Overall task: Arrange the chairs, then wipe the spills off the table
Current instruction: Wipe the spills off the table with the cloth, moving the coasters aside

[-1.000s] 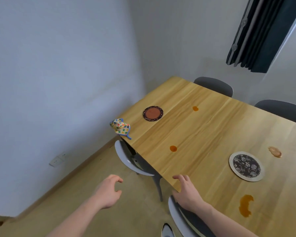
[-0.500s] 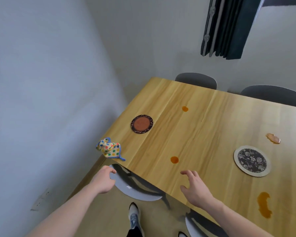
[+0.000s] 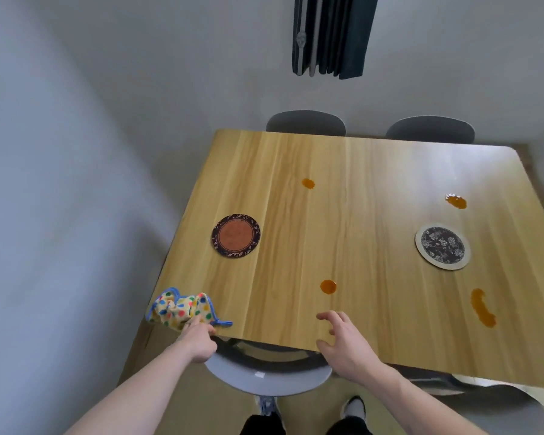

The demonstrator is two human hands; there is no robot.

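A crumpled polka-dot cloth with blue trim is seen at the near-left corner of the wooden table, partly overhanging the edge. It is touched by the fingertips of the left hand; whether the cloth is pinched yet cannot be told. The right hand is held over the near table edge with fingers spread and relaxed, nothing gripped. Four orange-brown spills are seen on the tabletop: a round spot just beyond the right hand, a small one further back, a long smear near right, and a blob far right. A brown coaster lies left, a floral coaster right. A grey chair is tucked under the near edge, two dark chairs at the far side.
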